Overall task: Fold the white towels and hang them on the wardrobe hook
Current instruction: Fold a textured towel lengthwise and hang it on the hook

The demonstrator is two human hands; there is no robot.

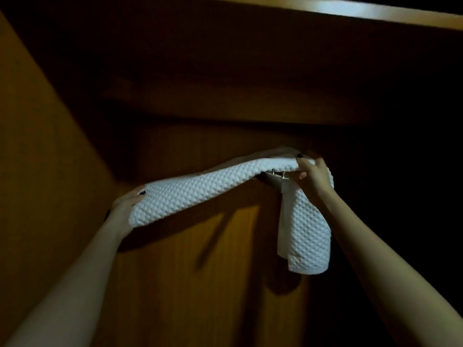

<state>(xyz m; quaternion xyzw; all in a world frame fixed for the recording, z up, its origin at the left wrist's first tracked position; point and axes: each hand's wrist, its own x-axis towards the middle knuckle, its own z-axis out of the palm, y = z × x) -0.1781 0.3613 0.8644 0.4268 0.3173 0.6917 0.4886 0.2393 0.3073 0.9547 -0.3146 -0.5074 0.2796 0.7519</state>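
White towel [200, 194] stretched between my hands.
My left hand [124, 209] gripped its lower end; my right hand [315, 176] pinched the upper end just above the hook [278, 176].

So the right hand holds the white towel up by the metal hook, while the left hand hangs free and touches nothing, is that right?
Not quite. The left hand is not free: it grips the lower left end of the white towel. The rest holds: the right hand holds the towel up by the metal hook. The head view shows it.
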